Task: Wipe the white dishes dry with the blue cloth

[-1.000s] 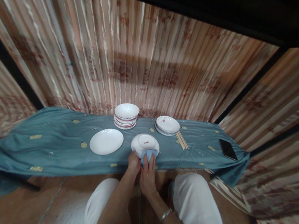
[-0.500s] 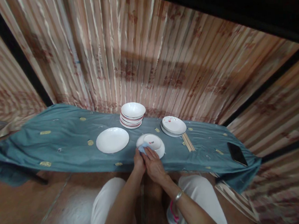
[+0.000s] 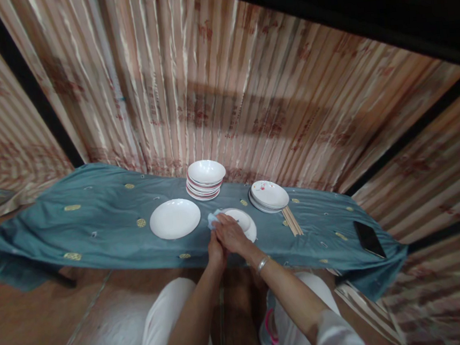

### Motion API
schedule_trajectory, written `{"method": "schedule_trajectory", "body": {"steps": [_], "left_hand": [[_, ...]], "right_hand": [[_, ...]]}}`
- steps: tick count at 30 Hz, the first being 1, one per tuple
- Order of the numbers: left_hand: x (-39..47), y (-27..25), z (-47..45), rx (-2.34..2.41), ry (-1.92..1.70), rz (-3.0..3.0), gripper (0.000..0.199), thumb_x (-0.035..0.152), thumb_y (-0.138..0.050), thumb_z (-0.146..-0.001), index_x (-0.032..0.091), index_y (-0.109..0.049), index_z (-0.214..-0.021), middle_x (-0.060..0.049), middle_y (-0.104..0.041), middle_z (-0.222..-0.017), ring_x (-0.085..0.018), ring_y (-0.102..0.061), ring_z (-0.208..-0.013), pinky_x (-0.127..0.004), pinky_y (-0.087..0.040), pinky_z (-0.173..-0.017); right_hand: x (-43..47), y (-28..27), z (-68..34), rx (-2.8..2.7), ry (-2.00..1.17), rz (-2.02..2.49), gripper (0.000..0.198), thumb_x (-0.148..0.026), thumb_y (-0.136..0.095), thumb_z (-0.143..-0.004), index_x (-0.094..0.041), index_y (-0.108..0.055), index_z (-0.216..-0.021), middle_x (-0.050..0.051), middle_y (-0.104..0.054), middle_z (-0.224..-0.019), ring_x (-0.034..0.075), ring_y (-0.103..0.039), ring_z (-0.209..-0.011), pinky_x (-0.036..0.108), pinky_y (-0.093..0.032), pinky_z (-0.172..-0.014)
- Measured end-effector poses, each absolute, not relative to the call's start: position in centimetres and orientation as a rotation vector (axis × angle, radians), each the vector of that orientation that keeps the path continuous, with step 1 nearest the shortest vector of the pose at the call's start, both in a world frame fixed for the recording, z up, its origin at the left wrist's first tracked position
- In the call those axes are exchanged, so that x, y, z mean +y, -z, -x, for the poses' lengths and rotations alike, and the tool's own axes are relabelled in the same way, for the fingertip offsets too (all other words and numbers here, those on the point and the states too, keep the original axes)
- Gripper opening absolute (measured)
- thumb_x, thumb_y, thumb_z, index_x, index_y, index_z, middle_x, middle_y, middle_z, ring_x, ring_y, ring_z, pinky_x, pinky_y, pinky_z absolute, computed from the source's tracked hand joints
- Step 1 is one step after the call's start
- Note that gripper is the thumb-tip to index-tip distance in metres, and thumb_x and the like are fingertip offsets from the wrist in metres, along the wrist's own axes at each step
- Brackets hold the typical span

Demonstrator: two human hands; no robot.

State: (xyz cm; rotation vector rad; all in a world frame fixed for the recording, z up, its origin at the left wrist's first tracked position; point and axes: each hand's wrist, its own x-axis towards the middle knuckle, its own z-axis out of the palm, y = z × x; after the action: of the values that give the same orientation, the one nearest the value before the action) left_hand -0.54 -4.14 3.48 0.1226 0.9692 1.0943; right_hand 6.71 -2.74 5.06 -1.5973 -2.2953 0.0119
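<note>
From the head camera, just below the middle of the frame, the right hand (image 3: pixel 229 233) lies palm-down with fingers curled over a small pale-blue wiping cloth (image 3: pixel 213 217), pressing it onto the left rim of a shallow white ceramic dish (image 3: pixel 242 223). The left hand (image 3: pixel 216 252) sits right below it at the dish's near edge; it looks closed on the rim to steady it, though the other hand covers most of it, so I cannot be sure of the grip.

The dish rests on a teal tablecloth with gold motifs (image 3: pixel 98 227) that runs across the middle of the frame. Just left of the dish lies a flat white round plate (image 3: pixel 175 218). Behind, toward the pleated pinkish striped curtain (image 3: pixel 214 88), stands a stack of white bowls with red rims (image 3: pixel 206 179), and to the right a low stack of white saucers with red marks (image 3: pixel 269 195) beside wooden chopsticks (image 3: pixel 292 220). A black phone (image 3: pixel 368 238) lies far right.

Wiping well here probably means keeping the dish pinned flat and the cloth following the rim all the way round.
</note>
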Motion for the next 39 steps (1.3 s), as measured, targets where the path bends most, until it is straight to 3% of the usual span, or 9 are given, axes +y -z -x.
{"method": "schedule_trajectory", "body": {"steps": [10,20,26,30,39], "left_hand": [[-4.4,-3.6,0.7,1.02,-1.023,-0.247,0.013,0.019,-0.047,-0.09,0.02,-0.057,-0.081,-0.001,-0.062,-0.068,-0.016,-0.062,-0.067,-0.032,-0.052,-0.073],[-4.5,-3.4,0.3,1.014,-1.063,-0.267,0.012,0.018,-0.049,-0.089,0.019,-0.055,-0.078,-0.001,-0.06,-0.066,-0.015,-0.06,-0.065,-0.029,-0.049,-0.073],[-4.6,-3.6,0.1,1.027,-1.074,-0.267,0.016,0.018,-0.048,-0.09,0.018,-0.052,-0.075,0.001,-0.057,-0.063,-0.013,-0.057,-0.06,-0.025,-0.047,-0.068],[-4.6,-3.8,0.1,1.037,-1.076,-0.27,0.013,0.017,-0.049,-0.089,0.018,-0.053,-0.077,0.001,-0.059,-0.064,-0.013,-0.059,-0.064,-0.025,-0.047,-0.069],[-4.6,-4.3,-0.2,1.07,-1.103,-0.274,0.015,0.016,-0.048,-0.089,0.019,-0.053,-0.075,0.0,-0.06,-0.063,-0.012,-0.057,-0.057,-0.021,-0.045,-0.055]], "right_hand": [[0.0,-5.6,-7.6,-2.22,-0.058,1.858,0.032,-0.028,-0.04,-0.097,-0.022,-0.06,-0.122,0.012,-0.055,-0.135,0.025,-0.045,-0.128,0.048,-0.032,-0.106],[1.6,-4.7,-9.7,-2.039,-0.059,1.935,0.032,-0.027,-0.041,-0.096,-0.021,-0.063,-0.118,0.015,-0.061,-0.127,0.03,-0.054,-0.119,0.055,-0.034,-0.103],[1.9,-4.2,-12.2,-1.984,-0.078,2.014,0.035,-0.025,-0.043,-0.094,-0.018,-0.06,-0.124,0.017,-0.061,-0.127,0.027,-0.056,-0.12,0.044,-0.041,-0.101],[1.4,-3.5,-13.9,-1.963,-0.132,2.045,0.04,-0.024,-0.043,-0.094,-0.012,-0.055,-0.131,0.019,-0.059,-0.131,0.026,-0.05,-0.127,0.04,-0.04,-0.104],[-1.8,-2.9,-15.4,-1.757,-0.18,2.211,0.046,-0.026,-0.035,-0.098,-0.008,-0.046,-0.139,0.019,-0.056,-0.134,0.024,-0.052,-0.125,0.036,-0.037,-0.106]]}}
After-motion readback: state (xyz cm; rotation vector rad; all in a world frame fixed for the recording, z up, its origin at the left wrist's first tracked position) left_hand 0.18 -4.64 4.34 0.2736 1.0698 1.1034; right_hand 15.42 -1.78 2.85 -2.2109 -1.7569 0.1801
